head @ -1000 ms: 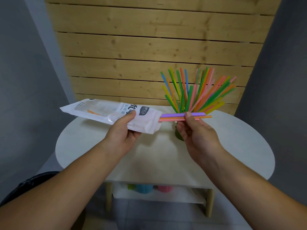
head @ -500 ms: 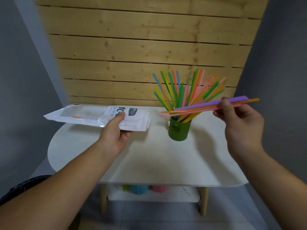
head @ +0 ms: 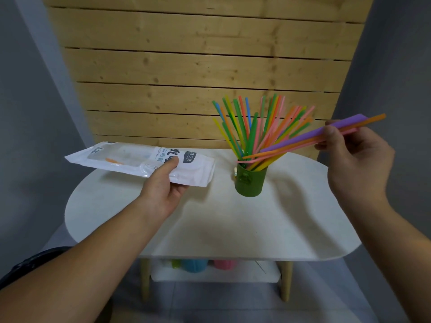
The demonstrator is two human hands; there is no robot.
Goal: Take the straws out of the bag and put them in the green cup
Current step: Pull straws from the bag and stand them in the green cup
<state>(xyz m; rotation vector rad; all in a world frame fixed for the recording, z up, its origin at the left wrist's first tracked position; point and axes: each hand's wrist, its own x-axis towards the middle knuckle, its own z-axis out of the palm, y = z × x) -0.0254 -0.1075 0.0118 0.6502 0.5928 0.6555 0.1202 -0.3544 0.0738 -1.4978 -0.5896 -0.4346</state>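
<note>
A: Plank wall (head: 200, 66) across the top of frame. White table (head: 210, 220) fills the centre, nothing lying on its near half.

B: Bag?

A: White straw bag (head: 140, 163), centre left, held above the table. Left hand (head: 163, 190) closed on its lower edge, thumb on top. One orange straw (head: 113, 161) shows through the clear window; more may be hidden.

B: Cup?

A: Green cup (head: 249, 181), centre right, already crowded with a fan of straws (head: 254, 127).

B: And the right hand?

A: Right hand (head: 354, 159), right edge of frame, pinching a small bundle, the purple straw (head: 312, 135) plus orange and pink ones. Their lower ends are at the cup's rim, among the others.

B: Advice for the drop?

A: My judgement: tip the bundle steeper, aim the tips at a gap, let go only once they are past the rim. A flat angle risks them sliding out or tipping the cup.
</note>
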